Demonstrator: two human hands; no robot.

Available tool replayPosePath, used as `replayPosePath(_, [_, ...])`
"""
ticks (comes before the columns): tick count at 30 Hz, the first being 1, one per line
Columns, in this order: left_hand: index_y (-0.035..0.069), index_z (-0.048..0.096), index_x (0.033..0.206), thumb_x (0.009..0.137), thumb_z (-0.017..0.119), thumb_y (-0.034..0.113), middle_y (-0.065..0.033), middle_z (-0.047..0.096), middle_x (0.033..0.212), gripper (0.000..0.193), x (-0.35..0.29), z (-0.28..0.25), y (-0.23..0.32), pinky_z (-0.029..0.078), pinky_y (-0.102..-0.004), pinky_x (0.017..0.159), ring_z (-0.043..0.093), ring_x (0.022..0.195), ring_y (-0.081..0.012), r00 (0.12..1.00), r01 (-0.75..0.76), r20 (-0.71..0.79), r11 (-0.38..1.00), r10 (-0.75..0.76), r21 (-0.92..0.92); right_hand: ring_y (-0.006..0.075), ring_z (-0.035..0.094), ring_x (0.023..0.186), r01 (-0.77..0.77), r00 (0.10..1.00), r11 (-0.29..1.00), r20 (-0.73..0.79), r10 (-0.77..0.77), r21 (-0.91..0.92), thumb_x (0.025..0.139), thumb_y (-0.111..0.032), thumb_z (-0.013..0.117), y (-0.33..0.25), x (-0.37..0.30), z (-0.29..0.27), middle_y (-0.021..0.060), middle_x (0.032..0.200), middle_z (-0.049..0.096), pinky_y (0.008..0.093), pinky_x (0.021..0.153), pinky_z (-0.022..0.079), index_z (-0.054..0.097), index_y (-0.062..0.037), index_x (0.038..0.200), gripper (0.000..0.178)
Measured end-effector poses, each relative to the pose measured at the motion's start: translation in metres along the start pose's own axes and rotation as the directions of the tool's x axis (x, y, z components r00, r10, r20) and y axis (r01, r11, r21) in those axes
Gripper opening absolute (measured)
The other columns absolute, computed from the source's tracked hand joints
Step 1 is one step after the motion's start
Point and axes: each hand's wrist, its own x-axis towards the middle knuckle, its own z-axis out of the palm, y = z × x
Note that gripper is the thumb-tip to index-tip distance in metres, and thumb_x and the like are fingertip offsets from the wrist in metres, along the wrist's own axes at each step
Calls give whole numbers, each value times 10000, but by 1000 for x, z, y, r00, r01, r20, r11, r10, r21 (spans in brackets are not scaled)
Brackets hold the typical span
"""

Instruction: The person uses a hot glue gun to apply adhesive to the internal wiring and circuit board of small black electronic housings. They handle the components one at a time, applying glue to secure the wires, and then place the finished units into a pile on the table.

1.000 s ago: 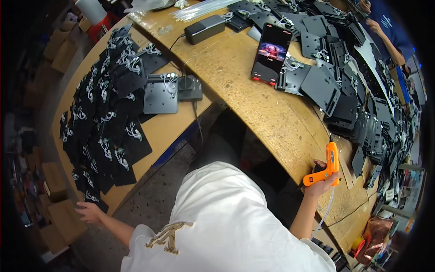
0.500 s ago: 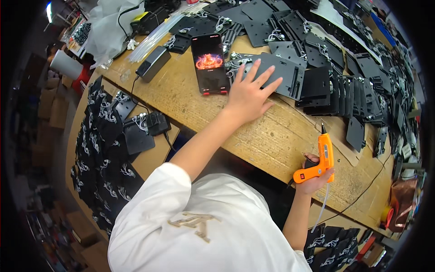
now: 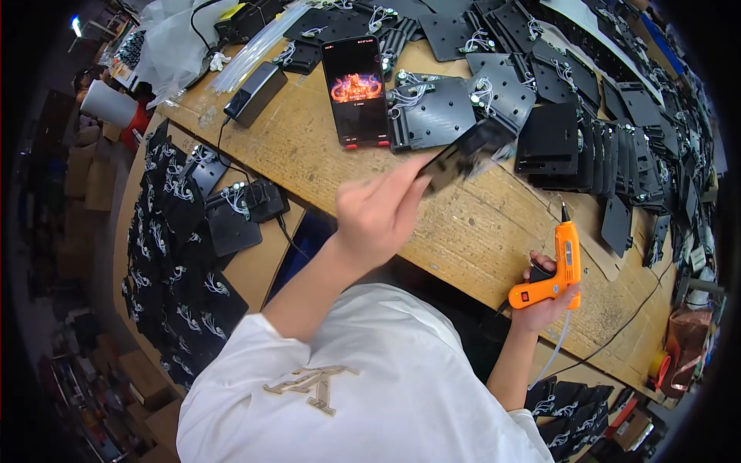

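Observation:
My left hand point(image 3: 378, 212) is closed on the edge of a black plastic panel point(image 3: 465, 157), lifted off the table and tilted. The panel is smeared by motion, with pale wires at its far end. In my right hand point(image 3: 544, 307) is an orange hot glue gun point(image 3: 569, 266), its dark nozzle pointing up and a clear glue stick point(image 3: 561, 339) hanging from its rear. Behind the raised panel, another black panel with white wires point(image 3: 436, 116) lies flat beside a phone point(image 3: 355, 92) with a lit screen.
Stacked black panels point(image 3: 559, 143) crowd the right and back of the wooden table point(image 3: 301, 154). Left of the phone are a black box-shaped device point(image 3: 256, 96) and a bundle of clear glue sticks point(image 3: 262, 46). More wired panels point(image 3: 181, 285) cover cardboard at left. A cable point(image 3: 629, 320) runs at right.
My left hand, spread on a flat panel before, has closed on a panel, raised it and drawn it nearer to me. The glue gun has shifted slightly right with my right hand.

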Motion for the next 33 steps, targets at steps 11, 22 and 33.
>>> replayPosePath(11, [-42, 666, 1026, 817, 701, 44, -104, 639, 649, 228, -55, 3, -27, 437, -257, 471, 571, 466, -165, 929, 369, 132, 855, -345, -364, 293, 571, 972, -225, 912, 974, 343, 225, -41, 926, -607, 433, -4, -19, 12, 133, 954, 588, 314, 645, 480, 560, -19, 1009, 607])
replayPosePath(22, [-22, 667, 915, 897, 636, 99, -85, 615, 613, 126, -67, 23, -38, 413, -278, 484, 536, 496, -123, 867, 498, 232, 768, -441, -403, 268, 544, 586, 346, 804, 780, 593, 39, -521, 808, -375, 664, -5, -17, 40, 130, 662, 552, 332, 545, 418, 598, 14, 780, 396])
replayPosePath(33, [-28, 658, 907, 904, 631, 102, -54, 591, 587, 133, -68, 24, -38, 384, -251, 465, 493, 477, -94, 876, 482, 242, 788, -418, -382, 256, 447, 448, 546, 767, 513, 642, 14, -663, 742, -308, 763, -2, -17, 62, 87, 521, 427, 341, 448, 342, 512, -50, 610, 383])
